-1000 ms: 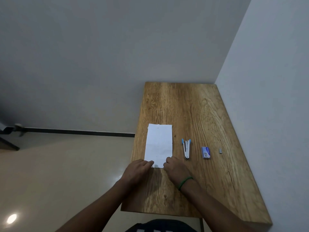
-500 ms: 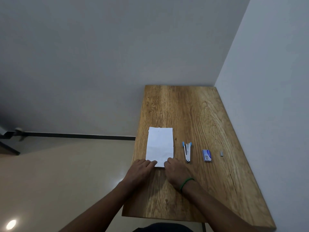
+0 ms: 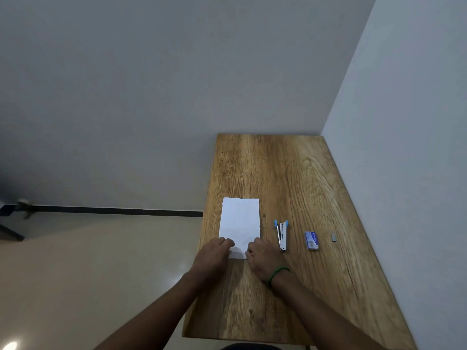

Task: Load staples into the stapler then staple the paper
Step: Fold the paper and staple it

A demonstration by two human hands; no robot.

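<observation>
A white sheet of paper [image 3: 240,223] lies lengthwise on the wooden table [image 3: 290,173]. My left hand [image 3: 214,253] and my right hand [image 3: 262,258], which has a green bead bracelet at the wrist, sit on its near corners. Their fingers curl over the paper's near edge, which looks slightly lifted between them. To the right of the paper lies a small silver stapler [image 3: 281,234] with blue ends, hinged open in a narrow V. Further right are a blue staple box [image 3: 311,240] and a short grey staple strip [image 3: 333,236], all untouched.
The table's right side runs along a white wall [image 3: 404,173] and its far end meets another wall. Its left edge drops to a pale tiled floor [image 3: 101,274]. The far half of the tabletop is bare wood.
Both hands have crept slightly forward over the paper's near edge. The view has tilted a little, so the table sits lower in frame. Stapler, box and strip have not moved.
</observation>
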